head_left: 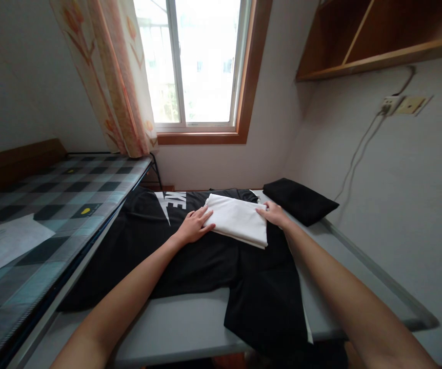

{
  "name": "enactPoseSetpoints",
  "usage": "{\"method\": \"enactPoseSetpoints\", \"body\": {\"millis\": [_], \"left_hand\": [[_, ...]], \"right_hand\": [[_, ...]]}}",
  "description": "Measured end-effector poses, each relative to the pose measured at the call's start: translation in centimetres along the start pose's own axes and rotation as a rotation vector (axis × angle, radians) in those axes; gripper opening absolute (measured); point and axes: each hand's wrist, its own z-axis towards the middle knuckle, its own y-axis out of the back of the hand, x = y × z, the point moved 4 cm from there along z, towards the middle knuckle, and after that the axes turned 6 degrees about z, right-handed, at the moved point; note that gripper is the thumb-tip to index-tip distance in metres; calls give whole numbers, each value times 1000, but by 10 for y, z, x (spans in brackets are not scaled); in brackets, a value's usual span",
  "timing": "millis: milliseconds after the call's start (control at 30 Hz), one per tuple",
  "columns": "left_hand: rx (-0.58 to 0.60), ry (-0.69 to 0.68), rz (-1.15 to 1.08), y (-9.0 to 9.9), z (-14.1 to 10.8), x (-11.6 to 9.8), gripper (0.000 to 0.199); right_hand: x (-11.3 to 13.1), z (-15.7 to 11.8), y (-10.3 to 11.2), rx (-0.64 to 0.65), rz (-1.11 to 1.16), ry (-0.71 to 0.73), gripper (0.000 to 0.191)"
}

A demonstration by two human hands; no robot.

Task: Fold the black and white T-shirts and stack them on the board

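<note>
A folded white cloth (236, 218), in a flat rectangular bundle with several layers, rests on top of a black Nike shirt (205, 261). My left hand (194, 225) lies on the bundle's left end with the fingers spread. At the opposite end, my right hand (274, 212) grips the upper right edge between thumb and fingers. The shirt is spread out across the table (182, 320), its white logo at the far left and one sleeve hanging over the front edge.
A folded black cloth (300, 200) sits at the table's back right by the wall. To the left stands a bed with a checked mattress (101, 182) and a paper sheet (11, 243) on it. A wall shelf (382, 46) and a plugged-in cable (359, 146) are at right.
</note>
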Motion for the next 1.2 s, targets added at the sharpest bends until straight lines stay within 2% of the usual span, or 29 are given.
{"method": "enactPoseSetpoints", "body": {"millis": [67,167,267,367,500,600,667,767,833,933,1100,1200], "left_hand": [[-4,4,-6,-1,0,1,57],[-4,8,-11,-2,0,2,57],[-16,0,-30,-1,0,2,56],[-21,-1,-33,-1,0,1,57],[0,-1,-4,0,0,0,59],[10,0,5,1,0,-1,59],[12,3,2,2,0,-1,58],[5,4,-2,3,0,-2,58],[8,2,10,3,-1,-2,59],[27,-5,47,3,0,-3,60],[45,-2,108,1,0,-1,56],[67,-21,112,-1,0,0,55]], "right_hand": [[4,-1,4,1,198,-27,33],[4,-6,7,18,556,-211,34],[5,-12,0,190,826,-374,27],[11,-21,-3,341,894,-386,26],[24,-39,2,441,979,-299,44],[26,-51,5,495,1046,-351,48],[26,-56,3,478,1096,-372,40],[29,-58,-2,381,1159,-340,26],[35,-60,-6,345,1158,-306,24],[46,-66,-10,335,1135,-287,35],[53,-73,-12,328,1095,-344,82],[52,-66,3,256,1006,-331,80]]}}
